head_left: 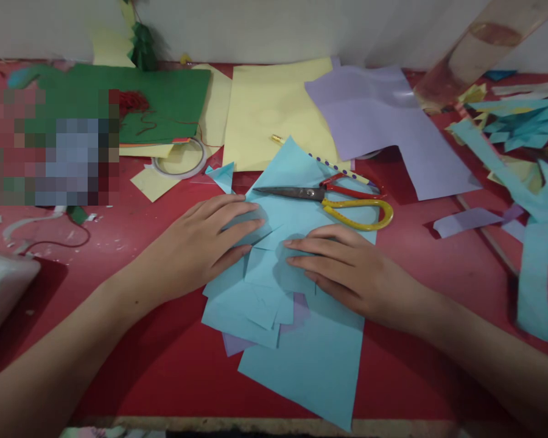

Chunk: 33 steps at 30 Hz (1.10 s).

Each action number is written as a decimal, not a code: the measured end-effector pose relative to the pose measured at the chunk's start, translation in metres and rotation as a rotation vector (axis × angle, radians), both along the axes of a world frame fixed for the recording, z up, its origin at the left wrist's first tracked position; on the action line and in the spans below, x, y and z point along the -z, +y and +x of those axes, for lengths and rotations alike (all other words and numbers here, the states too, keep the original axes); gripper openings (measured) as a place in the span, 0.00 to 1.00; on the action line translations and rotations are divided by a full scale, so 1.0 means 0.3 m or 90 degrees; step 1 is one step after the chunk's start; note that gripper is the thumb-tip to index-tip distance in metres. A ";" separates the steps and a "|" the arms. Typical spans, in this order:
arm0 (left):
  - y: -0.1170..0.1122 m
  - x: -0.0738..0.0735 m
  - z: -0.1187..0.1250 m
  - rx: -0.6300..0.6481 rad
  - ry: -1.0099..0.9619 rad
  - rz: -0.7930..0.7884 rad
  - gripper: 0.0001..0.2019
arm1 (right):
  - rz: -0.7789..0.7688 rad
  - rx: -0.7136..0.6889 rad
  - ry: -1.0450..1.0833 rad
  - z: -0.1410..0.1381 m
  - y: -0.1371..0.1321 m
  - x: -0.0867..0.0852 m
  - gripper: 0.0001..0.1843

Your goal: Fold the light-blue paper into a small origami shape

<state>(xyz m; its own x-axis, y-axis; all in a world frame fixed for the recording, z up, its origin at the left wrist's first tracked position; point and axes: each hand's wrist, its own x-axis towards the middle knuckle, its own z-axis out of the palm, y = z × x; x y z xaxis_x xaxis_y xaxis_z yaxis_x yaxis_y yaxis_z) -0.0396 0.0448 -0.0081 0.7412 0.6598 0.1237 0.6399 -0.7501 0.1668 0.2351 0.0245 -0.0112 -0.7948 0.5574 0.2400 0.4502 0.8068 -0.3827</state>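
Note:
My left hand lies open on light blue paper, fingers stretched to the right. Opposite it, my right hand also rests with its fingers extended over the blue pieces. Beneath them is a large light blue sheet, with several smaller blue paper pieces overlapping on top. A bit of purple paper peeks out from under these pieces. Just beyond my fingers, scissors with one red and one yellow handle lie across the sheet, tips pointing left. My fingertips partly cover the small pieces.
Yellow paper and purple paper lie at the back, with green sheets and a tape roll to the left. Blue paper strips and a clear container are on the right. A white object sits at left.

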 end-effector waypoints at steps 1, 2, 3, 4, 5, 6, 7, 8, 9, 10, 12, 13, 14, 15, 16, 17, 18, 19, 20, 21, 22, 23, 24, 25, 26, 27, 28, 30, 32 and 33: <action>0.000 0.001 0.000 -0.001 -0.004 -0.003 0.18 | -0.005 0.000 -0.003 0.001 0.000 0.000 0.16; 0.000 0.001 0.000 -0.003 -0.008 -0.007 0.18 | -0.009 0.000 -0.007 0.001 -0.001 0.000 0.16; 0.000 0.000 0.001 -0.005 -0.010 -0.013 0.18 | -0.013 0.000 -0.010 0.001 -0.001 -0.001 0.16; -0.001 -0.001 0.001 -0.008 -0.012 -0.020 0.18 | -0.015 -0.001 -0.013 0.002 -0.001 -0.002 0.17; -0.001 -0.001 0.001 -0.010 -0.013 -0.023 0.18 | -0.016 -0.003 -0.014 0.002 -0.001 -0.002 0.17; -0.001 -0.002 0.001 -0.011 -0.013 -0.025 0.18 | -0.016 -0.005 -0.015 0.003 -0.001 -0.003 0.17; -0.001 -0.002 0.001 -0.012 -0.012 -0.026 0.18 | -0.017 -0.006 -0.014 0.003 0.000 -0.003 0.17; -0.001 -0.002 0.001 -0.012 -0.010 -0.026 0.18 | -0.017 -0.005 -0.014 0.004 0.000 -0.003 0.18; -0.001 -0.001 0.000 -0.011 -0.009 -0.023 0.18 | -0.019 -0.005 -0.014 0.004 0.000 -0.003 0.18; -0.001 -0.001 0.000 -0.010 -0.007 -0.021 0.18 | -0.022 -0.004 -0.016 0.005 0.000 -0.002 0.18; -0.001 0.000 -0.001 -0.010 -0.005 -0.021 0.18 | -0.027 -0.002 -0.018 0.006 0.000 -0.001 0.17; -0.001 0.000 0.000 -0.009 -0.004 -0.021 0.18 | -0.028 -0.002 -0.019 0.007 -0.001 0.000 0.17; -0.002 0.000 0.000 -0.010 -0.004 -0.020 0.18 | -0.026 -0.002 -0.019 0.007 -0.003 0.000 0.17; -0.003 0.000 0.000 -0.010 -0.002 -0.020 0.18 | -0.023 -0.002 -0.019 0.007 -0.005 0.000 0.17; -0.004 0.000 0.001 -0.009 0.001 -0.018 0.18 | -0.018 -0.001 -0.018 0.006 -0.007 -0.001 0.16; -0.004 0.000 0.002 -0.007 0.005 -0.014 0.18 | -0.011 -0.001 -0.018 0.005 -0.009 -0.001 0.16; -0.005 0.000 0.002 -0.006 0.008 -0.009 0.18 | -0.004 0.000 -0.019 0.003 -0.011 -0.002 0.16; -0.006 0.000 0.003 -0.004 0.009 -0.003 0.18 | 0.004 0.002 -0.020 0.001 -0.013 -0.002 0.16; -0.006 0.000 0.003 -0.002 0.008 0.003 0.18 | 0.012 0.003 -0.023 -0.001 -0.015 -0.002 0.16; -0.007 0.001 0.003 -0.001 0.006 0.008 0.18 | 0.021 0.005 -0.025 -0.004 -0.016 -0.002 0.16; -0.007 0.001 0.004 -0.001 0.004 0.010 0.18 | 0.028 0.006 -0.027 -0.006 -0.018 -0.001 0.16; -0.008 0.001 0.005 -0.002 0.003 0.011 0.18 | 0.032 0.008 -0.029 -0.007 -0.019 -0.001 0.16; -0.010 0.001 0.006 -0.004 0.005 0.011 0.18 | 0.035 0.010 -0.029 -0.008 -0.021 -0.001 0.16; -0.012 0.001 0.007 -0.005 0.008 0.014 0.18 | 0.036 0.012 -0.029 -0.009 -0.022 -0.001 0.16; -0.016 0.001 0.010 -0.006 0.015 0.018 0.18 | 0.034 0.014 -0.029 -0.009 -0.024 -0.002 0.16; -0.020 0.001 0.013 -0.006 0.025 0.025 0.18 | 0.031 0.015 -0.029 -0.009 -0.026 -0.003 0.16; -0.026 0.000 0.016 -0.006 0.038 0.031 0.18 | 0.028 0.015 -0.031 -0.008 -0.028 -0.005 0.16; -0.040 -0.005 0.026 -0.006 0.061 0.036 0.19 | 0.021 0.015 -0.034 -0.007 -0.031 -0.008 0.15; -0.055 -0.011 0.036 -0.009 0.071 0.026 0.20 | 0.020 0.015 -0.032 -0.007 -0.032 -0.010 0.15; -0.062 -0.015 0.041 -0.012 0.069 0.018 0.21 | 0.023 0.015 -0.027 -0.007 -0.033 -0.010 0.15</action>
<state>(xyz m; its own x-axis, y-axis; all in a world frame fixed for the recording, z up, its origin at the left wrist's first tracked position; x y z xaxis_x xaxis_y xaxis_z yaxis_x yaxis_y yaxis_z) -0.0274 0.0262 -0.0037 0.7390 0.6708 0.0622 0.6669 -0.7415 0.0737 0.2330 0.0146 -0.0081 -0.7913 0.5681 0.2260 0.4850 0.8083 -0.3337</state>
